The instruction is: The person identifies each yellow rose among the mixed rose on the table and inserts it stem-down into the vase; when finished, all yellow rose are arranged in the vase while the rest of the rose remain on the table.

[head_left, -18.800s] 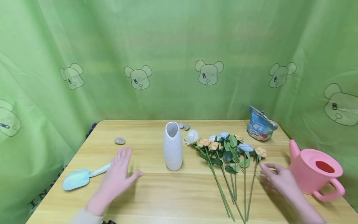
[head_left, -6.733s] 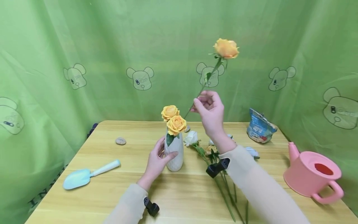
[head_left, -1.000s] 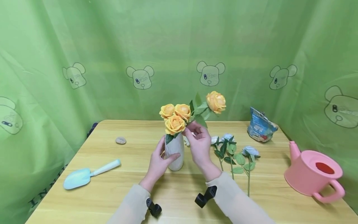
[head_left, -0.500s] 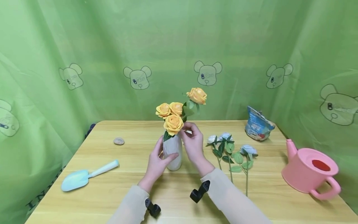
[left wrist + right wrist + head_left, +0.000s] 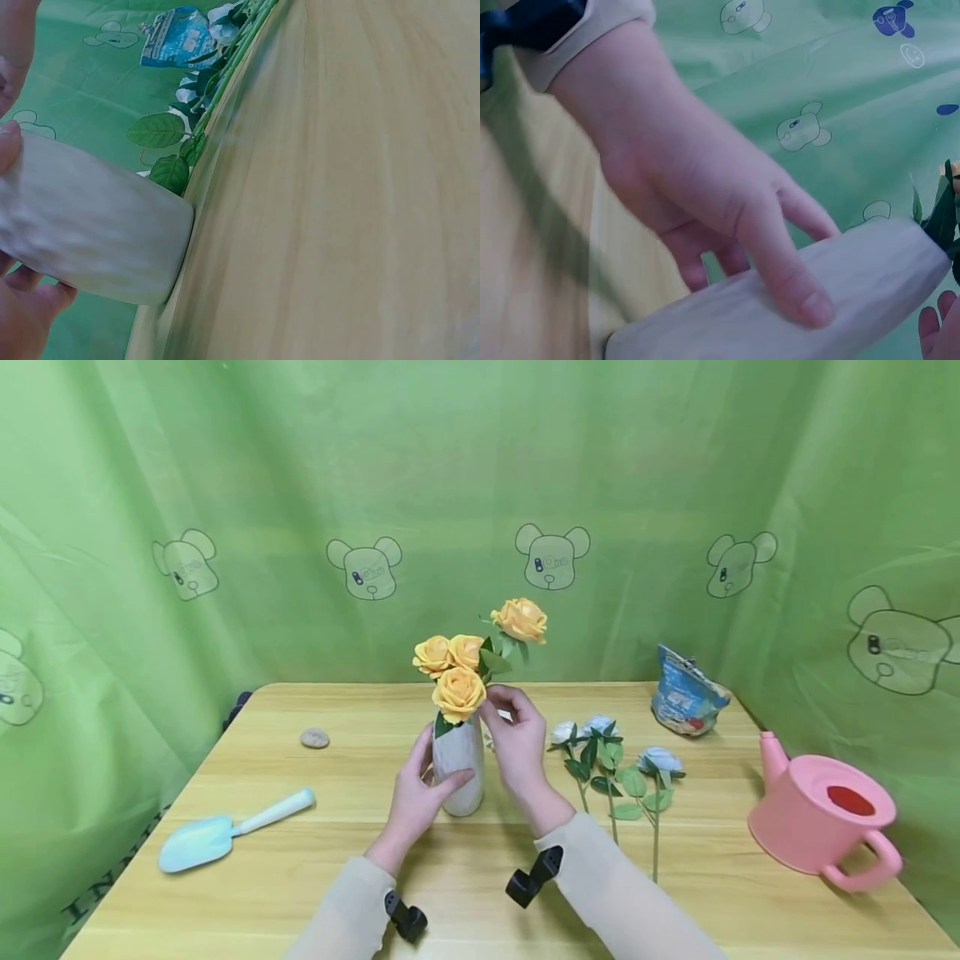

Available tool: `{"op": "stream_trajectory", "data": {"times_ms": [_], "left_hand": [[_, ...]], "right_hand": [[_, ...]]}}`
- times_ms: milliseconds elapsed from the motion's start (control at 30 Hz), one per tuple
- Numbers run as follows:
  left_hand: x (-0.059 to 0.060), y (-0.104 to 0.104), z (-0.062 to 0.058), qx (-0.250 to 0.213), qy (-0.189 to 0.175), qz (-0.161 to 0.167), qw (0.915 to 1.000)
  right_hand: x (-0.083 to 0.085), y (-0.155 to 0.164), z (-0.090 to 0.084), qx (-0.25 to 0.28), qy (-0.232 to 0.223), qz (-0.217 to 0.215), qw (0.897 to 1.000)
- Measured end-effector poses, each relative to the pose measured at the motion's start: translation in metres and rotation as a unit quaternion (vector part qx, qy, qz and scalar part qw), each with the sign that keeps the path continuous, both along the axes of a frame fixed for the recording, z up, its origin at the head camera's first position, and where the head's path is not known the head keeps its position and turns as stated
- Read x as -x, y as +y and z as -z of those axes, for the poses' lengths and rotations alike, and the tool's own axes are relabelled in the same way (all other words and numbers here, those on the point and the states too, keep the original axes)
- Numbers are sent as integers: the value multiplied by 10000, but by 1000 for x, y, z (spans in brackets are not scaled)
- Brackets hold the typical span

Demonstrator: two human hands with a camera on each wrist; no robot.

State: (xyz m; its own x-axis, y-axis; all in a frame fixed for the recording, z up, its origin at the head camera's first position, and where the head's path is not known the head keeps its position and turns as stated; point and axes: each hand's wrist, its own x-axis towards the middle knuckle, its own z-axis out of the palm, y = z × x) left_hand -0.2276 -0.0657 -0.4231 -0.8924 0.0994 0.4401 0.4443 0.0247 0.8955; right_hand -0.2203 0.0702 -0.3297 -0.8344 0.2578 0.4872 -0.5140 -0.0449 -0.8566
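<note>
Worktop (image 5: pixel 480 877) under my arms. Pink watering can (image 5: pixel 821 822) at far right. White vase (image 5: pixel 458 768) upright at centre; my left hand (image 5: pixel 416 793) wrapped round its body. Yellow roses (image 5: pixel 459 664) in vase; my right hand (image 5: pixel 517 735) at vase mouth, fingers curled about stem of tallest rose (image 5: pixel 520 619).

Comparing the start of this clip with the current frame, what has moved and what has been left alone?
Four orange roses have gone from the table into the white vase, which the left hand now grips. The right hand is at the stem of the fourth and tallest rose, now lower in the vase. The pale roses remain lying on the table; trowel, watering can, bag and stone are unmoved.
</note>
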Motion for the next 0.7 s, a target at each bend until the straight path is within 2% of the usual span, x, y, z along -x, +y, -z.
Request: {"op": "stream_trajectory", "data": {"times_ms": [100,233,333,467,600,700], "left_hand": [[-6,1,-8,65,-18,13,10000],[-5,2,-7,93,-62,23,9999],[2,1,3,39,-60,28,10000],[12,-5,16,375,-124,-44,9992],[9,-22,18,859,-241,-48,9960],[3,-40,13,1012,-321,-33,9943]], "right_hand": [[0,-2,-3,-41,-66,180,9998],[0,-1,1,-324,-149,244,9991],[0,0,8,-555,-187,88,9982],[-4,6,18,-651,-272,-258,9972],[-7,26,34,-798,-523,-626,9935],[-6,49,48,-949,-695,-721,9904]]}}
